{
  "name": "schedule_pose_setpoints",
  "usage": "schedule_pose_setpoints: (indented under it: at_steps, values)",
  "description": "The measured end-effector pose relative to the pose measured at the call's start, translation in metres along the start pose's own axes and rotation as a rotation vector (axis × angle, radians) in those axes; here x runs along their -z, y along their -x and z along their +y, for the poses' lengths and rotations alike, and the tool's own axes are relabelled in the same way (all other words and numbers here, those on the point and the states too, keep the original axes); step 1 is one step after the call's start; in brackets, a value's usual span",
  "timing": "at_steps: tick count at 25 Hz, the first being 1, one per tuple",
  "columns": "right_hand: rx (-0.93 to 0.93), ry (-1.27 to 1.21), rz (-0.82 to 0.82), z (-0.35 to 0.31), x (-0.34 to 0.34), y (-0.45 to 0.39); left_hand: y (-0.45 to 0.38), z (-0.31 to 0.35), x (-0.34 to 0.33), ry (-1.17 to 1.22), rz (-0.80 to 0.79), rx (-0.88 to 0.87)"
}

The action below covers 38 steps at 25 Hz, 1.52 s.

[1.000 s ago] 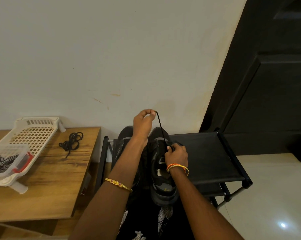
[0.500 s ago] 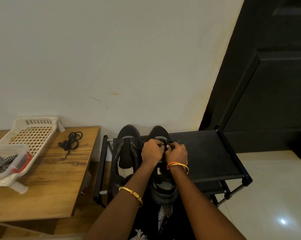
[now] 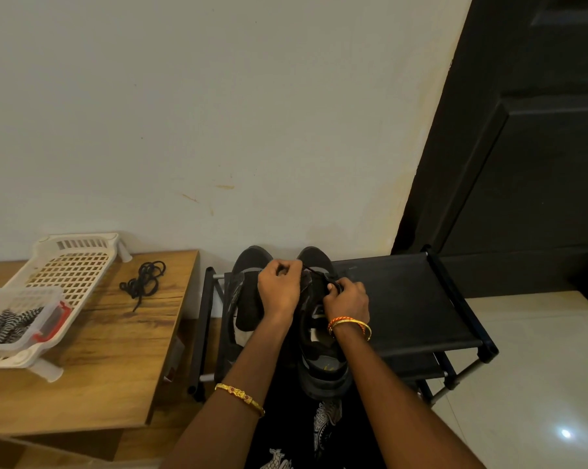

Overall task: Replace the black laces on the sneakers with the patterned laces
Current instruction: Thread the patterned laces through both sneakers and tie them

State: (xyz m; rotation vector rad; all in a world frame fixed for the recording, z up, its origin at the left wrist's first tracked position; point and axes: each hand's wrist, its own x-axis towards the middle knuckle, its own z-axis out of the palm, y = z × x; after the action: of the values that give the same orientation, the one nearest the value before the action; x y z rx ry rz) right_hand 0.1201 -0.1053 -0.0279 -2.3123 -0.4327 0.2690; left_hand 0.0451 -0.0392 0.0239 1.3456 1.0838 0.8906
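Both your forearms reach forward from the near edge and converge. Your left hand (image 3: 280, 288) is curled, fingertips pinched together at its far side. Your right hand (image 3: 346, 297) sits just right of it, fingers curled in a pinch.

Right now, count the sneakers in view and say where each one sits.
2. The left sneaker and the right sneaker stand side by side on the black rack, partly behind both hands.
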Motion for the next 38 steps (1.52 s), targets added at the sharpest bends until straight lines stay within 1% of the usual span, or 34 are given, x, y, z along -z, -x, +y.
schedule_pose_setpoints:
  at_steps: [3,5,6,8,9,10,12,13,14,20,22,27,29,32,33,34,36,37,38]
  values:
    - [0.007,0.002,-0.007,0.001,-0.001,0.000,-0.007,0.007,-0.001,0.141,0.077,-0.058]
    - [0.010,-0.001,-0.006,0.001,-0.001,0.000,-0.012,0.011,-0.005,0.255,0.094,-0.015]
    - [0.009,-0.004,-0.006,0.001,-0.001,0.000,-0.015,0.010,-0.007,0.248,0.100,0.000]
    - [0.003,-0.003,-0.007,0.001,-0.001,0.000,-0.021,0.005,-0.009,0.087,0.069,-0.007]
    - [0.000,-0.001,-0.008,0.001,-0.001,0.000,-0.021,0.003,-0.009,-0.028,0.015,-0.021]
    - [-0.001,0.003,-0.009,0.001,-0.001,-0.001,-0.020,0.000,-0.008,-0.191,-0.062,-0.045]
    - [0.002,0.010,-0.013,0.001,-0.001,-0.001,-0.016,-0.006,-0.007,-0.614,-0.203,-0.156]
    - [0.003,0.015,-0.016,0.001,-0.002,-0.001,-0.014,-0.007,-0.006,-0.797,-0.241,-0.223]
    - [0.002,0.019,-0.017,0.000,-0.002,-0.001,-0.011,-0.005,-0.006,-0.922,-0.259,-0.277]
    - [-0.006,0.024,-0.011,-0.001,0.000,0.000,-0.004,0.013,-0.015,-1.276,-0.310,-0.441]
    - [-0.015,0.040,-0.010,-0.002,0.001,0.001,0.000,0.012,-0.015,-1.357,-0.342,-0.494]
    - [-0.053,0.156,0.010,-0.007,0.003,0.003,0.009,-0.001,-0.012,-1.269,-0.274,-0.570]
    - [-0.064,0.122,0.007,-0.008,0.002,0.004,0.009,-0.005,-0.009,-1.199,-0.221,-0.543]
    - [-0.070,0.096,0.008,-0.010,0.002,0.006,0.015,-0.014,-0.013,-1.070,-0.182,-0.489]
    - [-0.072,0.093,0.009,-0.010,0.003,0.006,0.018,-0.018,-0.015,-0.966,-0.127,-0.459]
    - [-0.071,0.091,0.013,-0.010,0.003,0.006,0.019,-0.021,-0.017,-0.826,-0.036,-0.400]
    - [-0.069,0.073,0.019,-0.009,0.005,0.004,0.013,-0.022,-0.013,-0.537,0.185,-0.242]
    - [-0.067,0.061,0.016,-0.008,0.005,0.003,0.008,-0.022,-0.009,-0.446,0.255,-0.205]
    - [-0.062,0.056,0.012,-0.007,0.005,0.004,0.004,-0.020,-0.003,-0.410,0.280,-0.213]
